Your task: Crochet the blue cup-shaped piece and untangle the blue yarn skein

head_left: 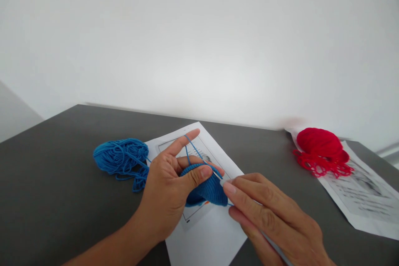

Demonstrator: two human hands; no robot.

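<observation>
My left hand (170, 187) pinches a blue crocheted piece (207, 191) between thumb and fingers, with the blue strand running over my raised index finger. My right hand (271, 220) grips a thin crochet hook (217, 173) whose tip is at the top edge of the blue piece. The strand leads left to a loose bundle of blue yarn (121, 158) lying on the dark table (62, 166). Both hands work above a printed sheet of paper (205, 232).
At the right lies a red yarn ball (321, 147) with loose loops, resting on a second printed sheet (364, 195). A white wall stands behind the table's far edge. The table's left corner is near the blue bundle.
</observation>
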